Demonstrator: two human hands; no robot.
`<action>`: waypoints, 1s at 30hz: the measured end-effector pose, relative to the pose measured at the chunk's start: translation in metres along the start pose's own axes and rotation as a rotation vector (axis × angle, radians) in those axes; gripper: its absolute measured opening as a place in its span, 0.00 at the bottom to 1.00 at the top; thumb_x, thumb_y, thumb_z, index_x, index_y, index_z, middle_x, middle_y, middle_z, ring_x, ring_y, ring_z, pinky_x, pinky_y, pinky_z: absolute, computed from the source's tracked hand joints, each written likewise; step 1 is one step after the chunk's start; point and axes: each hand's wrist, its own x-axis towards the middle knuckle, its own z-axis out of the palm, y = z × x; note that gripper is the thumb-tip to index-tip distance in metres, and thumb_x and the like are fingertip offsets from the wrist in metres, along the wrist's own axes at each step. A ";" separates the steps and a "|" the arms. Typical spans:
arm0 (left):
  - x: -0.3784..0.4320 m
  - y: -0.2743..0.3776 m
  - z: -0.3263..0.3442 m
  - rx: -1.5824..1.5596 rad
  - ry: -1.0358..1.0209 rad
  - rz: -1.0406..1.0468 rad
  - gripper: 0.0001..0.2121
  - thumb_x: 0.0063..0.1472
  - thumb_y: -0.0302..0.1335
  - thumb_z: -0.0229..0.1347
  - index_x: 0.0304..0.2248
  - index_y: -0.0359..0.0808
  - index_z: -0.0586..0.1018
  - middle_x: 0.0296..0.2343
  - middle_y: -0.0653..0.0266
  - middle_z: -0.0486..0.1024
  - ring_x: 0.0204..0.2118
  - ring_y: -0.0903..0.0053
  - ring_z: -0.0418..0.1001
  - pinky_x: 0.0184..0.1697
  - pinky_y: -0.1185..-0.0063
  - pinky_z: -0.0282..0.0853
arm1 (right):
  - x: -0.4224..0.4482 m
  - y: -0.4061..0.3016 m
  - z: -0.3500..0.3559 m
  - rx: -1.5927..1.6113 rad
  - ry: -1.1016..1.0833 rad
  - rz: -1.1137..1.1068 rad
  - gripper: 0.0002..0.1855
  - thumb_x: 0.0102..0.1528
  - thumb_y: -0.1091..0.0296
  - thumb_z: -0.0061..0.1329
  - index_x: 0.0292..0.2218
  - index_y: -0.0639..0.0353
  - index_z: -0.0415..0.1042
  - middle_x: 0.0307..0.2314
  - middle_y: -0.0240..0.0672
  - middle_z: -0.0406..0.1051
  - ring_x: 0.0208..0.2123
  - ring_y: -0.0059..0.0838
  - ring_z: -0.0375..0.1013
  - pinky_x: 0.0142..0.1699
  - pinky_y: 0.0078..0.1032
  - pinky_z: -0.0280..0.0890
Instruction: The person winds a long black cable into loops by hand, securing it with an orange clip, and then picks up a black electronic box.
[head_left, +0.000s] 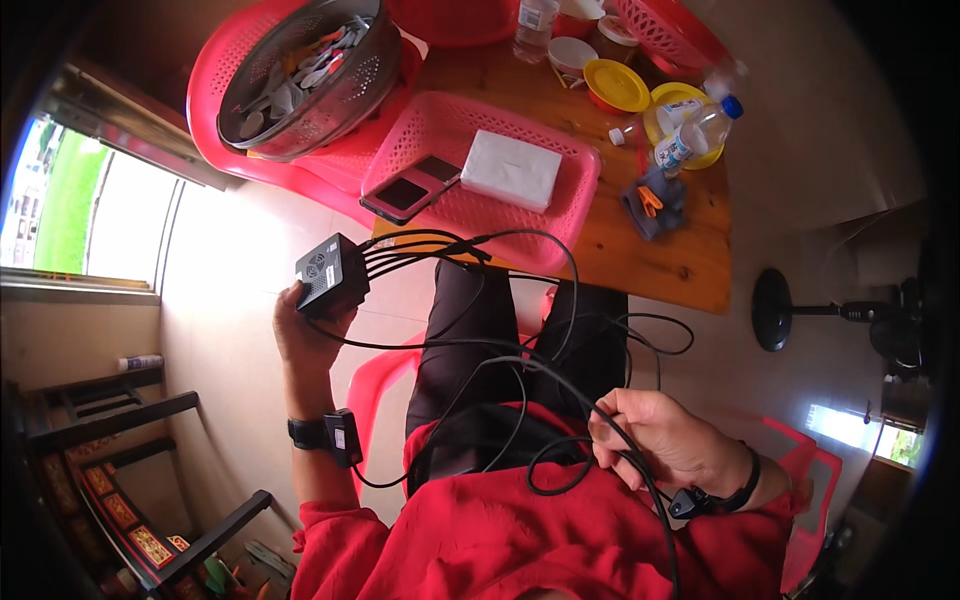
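Observation:
My left hand (315, 322) grips a black electronic box (330, 276) with a fan grille, held up beside the table's near edge. Several black cables (420, 247) run from the box's side and loop over my lap. My right hand (649, 439) is curled around a thick black cable (559, 371) in front of my red shirt. A small black module (343, 439) sits on the strap at my left wrist, and another small black module (688, 502) is at my right wrist. Before me, a pink plastic basket (577, 225) holds a white tissue pack (511, 170) and a phone in a case (401, 195).
A wooden table (660, 270) bears a metal colander (330, 127) of spoons, yellow-lidded bowls (616, 85), a plastic bottle (697, 139) and a dark cloth (652, 206) with an orange clip. A black fan (772, 310) stands right; a dark wooden chair (217, 532) is lower left.

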 end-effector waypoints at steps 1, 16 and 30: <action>-0.001 -0.001 0.002 0.001 0.001 0.007 0.23 0.55 0.37 0.52 0.47 0.32 0.70 0.42 0.52 0.75 0.42 0.59 0.76 0.42 0.65 0.75 | 0.002 -0.001 0.002 -0.005 -0.005 0.000 0.16 0.61 0.70 0.43 0.47 0.65 0.56 0.26 0.39 0.70 0.17 0.24 0.71 0.21 0.18 0.67; 0.000 -0.008 0.004 -0.096 -0.093 -0.073 0.25 0.56 0.36 0.51 0.50 0.28 0.67 0.44 0.50 0.73 0.44 0.62 0.75 0.48 0.70 0.72 | 0.027 0.014 0.007 -0.115 -0.276 0.045 0.17 0.61 0.71 0.44 0.51 0.65 0.66 0.37 0.29 0.69 0.32 0.16 0.69 0.36 0.16 0.68; -0.004 -0.011 0.006 -0.137 -0.031 -0.059 0.24 0.55 0.36 0.51 0.48 0.30 0.69 0.42 0.52 0.75 0.42 0.62 0.76 0.45 0.68 0.73 | 0.048 0.025 0.015 0.121 -0.478 -0.067 0.09 0.60 0.73 0.46 0.42 0.65 0.68 0.40 0.39 0.73 0.48 0.30 0.70 0.57 0.25 0.60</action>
